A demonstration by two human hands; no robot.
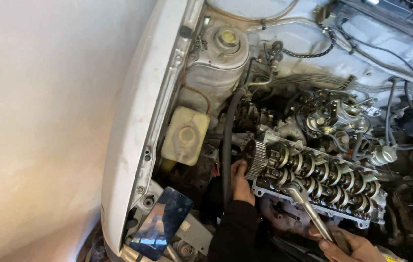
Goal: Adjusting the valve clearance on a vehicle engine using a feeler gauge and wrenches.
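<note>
Left hand [242, 180], dark sleeve, reaches down into engine bay, fingers curled against toothed cam sprocket [256, 159] at left end of exposed cylinder head [320, 182]; grip on it not clear. Right hand [349, 247] at bottom edge, closed around handle of ratchet wrench [311, 212]; wrench head sits on front edge of cylinder head, near sprocket end. Rocker arms and cam lobes lie open along top. Black hose [227, 145] runs just left of sprocket. Yellowed coolant reservoir [185, 136] farther left. Smartphone [163, 223] rests on front panel by white fender [138, 111].
</note>
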